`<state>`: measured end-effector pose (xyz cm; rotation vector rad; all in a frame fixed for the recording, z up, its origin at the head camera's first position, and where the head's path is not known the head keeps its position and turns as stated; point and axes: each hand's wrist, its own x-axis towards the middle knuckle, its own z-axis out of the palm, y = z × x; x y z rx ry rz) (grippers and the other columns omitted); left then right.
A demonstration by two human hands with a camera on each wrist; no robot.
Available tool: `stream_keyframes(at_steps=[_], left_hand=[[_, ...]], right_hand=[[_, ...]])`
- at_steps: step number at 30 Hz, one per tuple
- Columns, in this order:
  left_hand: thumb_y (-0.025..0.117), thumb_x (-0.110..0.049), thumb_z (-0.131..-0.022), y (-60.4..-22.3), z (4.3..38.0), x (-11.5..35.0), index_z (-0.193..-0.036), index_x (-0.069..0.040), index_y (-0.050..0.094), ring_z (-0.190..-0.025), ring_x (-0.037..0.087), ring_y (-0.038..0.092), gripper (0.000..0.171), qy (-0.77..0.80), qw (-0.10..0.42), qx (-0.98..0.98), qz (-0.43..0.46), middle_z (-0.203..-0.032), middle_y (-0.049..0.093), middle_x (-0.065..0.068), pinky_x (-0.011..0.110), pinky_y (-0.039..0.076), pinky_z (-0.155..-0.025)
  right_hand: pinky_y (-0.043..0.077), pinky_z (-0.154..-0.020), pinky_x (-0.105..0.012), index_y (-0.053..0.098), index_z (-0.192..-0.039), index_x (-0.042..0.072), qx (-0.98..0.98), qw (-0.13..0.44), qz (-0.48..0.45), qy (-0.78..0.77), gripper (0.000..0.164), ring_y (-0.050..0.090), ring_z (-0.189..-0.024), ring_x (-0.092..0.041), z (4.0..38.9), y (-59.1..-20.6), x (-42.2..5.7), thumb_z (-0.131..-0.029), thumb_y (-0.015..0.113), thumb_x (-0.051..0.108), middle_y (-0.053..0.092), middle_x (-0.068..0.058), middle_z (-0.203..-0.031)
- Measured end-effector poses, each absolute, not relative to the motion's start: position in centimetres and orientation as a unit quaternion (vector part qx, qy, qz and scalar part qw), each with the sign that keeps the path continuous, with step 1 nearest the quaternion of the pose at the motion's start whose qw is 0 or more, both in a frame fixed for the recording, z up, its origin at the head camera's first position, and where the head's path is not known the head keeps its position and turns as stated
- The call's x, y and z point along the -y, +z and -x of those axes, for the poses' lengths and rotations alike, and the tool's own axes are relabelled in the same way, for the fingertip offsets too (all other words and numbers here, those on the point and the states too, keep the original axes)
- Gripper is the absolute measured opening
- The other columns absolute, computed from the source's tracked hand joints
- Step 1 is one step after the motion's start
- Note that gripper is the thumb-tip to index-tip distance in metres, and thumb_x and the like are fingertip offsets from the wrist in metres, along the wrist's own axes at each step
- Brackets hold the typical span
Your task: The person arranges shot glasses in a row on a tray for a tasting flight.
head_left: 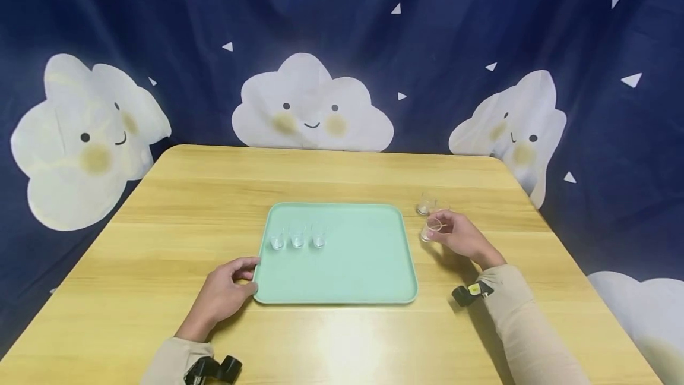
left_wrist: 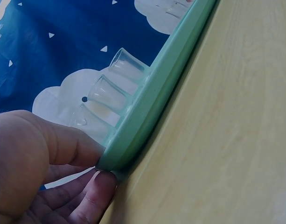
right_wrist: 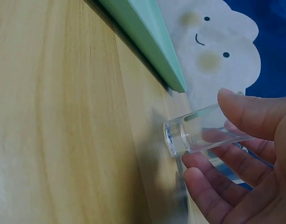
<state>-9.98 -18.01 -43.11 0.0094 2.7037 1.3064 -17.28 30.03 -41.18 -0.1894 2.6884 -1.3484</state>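
My right hand (head_left: pixel 464 236) holds a small clear shot glass (head_left: pixel 430 229) just off the tray's right side. In the right wrist view, the thumb and fingers lie on opposite sides of this glass (right_wrist: pixel 198 128), with its thick base over the wood. At the left edge of a pale green tray (head_left: pixel 363 254), my left hand (head_left: pixel 225 290) grips the rim between thumb and fingers near the front corner. Three similar glasses (head_left: pixel 297 237) stand upright in a row on the tray's left part; the left wrist view shows these glasses (left_wrist: pixel 110 95) beyond the rim.
More clear glasses (head_left: pixel 424 205) stand behind my right hand, partly hidden by it. The wooden table (head_left: pixel 342 177) reaches back to a dark blue curtain (head_left: pixel 342 28) with smiling clouds. A black wrist camera (head_left: pixel 472 293) is strapped at each sleeve.
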Motion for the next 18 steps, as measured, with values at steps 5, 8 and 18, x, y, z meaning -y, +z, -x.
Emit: stream_keyframes(at_steps=[5, 8, 18], left_hand=[[0.068, -0.008, -0.083, -43.1, 10.1, 18.0, -0.129, -0.005, 0.062, -0.099, 0.022, 0.059, 0.046, 0.434, 0.067, -0.898, -0.002, -0.103, 0.066, 0.005, 0.034, 0.044, -0.076], [0.068, -0.007, -0.083, -43.1, 10.1, 18.0, -0.128, -0.005, 0.062, -0.098, 0.022, 0.059, 0.046, 0.431, 0.064, -0.9, -0.002, -0.102, 0.066, 0.005, 0.035, 0.044, -0.076], [0.068, -0.006, -0.082, -43.1, 10.0, 17.9, -0.128, -0.005, 0.062, -0.098, 0.022, 0.059, 0.046, 0.438, 0.061, -0.897, -0.002, -0.104, 0.066, 0.006, 0.035, 0.045, -0.077]], right_hand=[[0.05, -0.087, -0.039, 0.056, -0.122, -0.004, -0.89, 0.072, 0.053, -0.446, 0.037, 0.06, -0.108, -0.037, 17.4, -41.0, -30.1, -0.091, 0.067, 0.012, 0.059, -0.021, -0.12], [0.05, -0.088, -0.039, 0.056, -0.122, -0.005, -0.891, 0.069, 0.054, -0.445, 0.037, 0.06, -0.108, -0.037, 17.4, -40.9, -30.0, -0.091, 0.067, 0.012, 0.059, -0.021, -0.119], [0.049, -0.087, -0.038, 0.058, -0.119, -0.004, -0.895, 0.054, 0.054, -0.44, 0.036, 0.06, -0.106, -0.035, 17.2, -40.4, -29.1, -0.089, 0.069, 0.013, 0.061, -0.018, -0.114]])
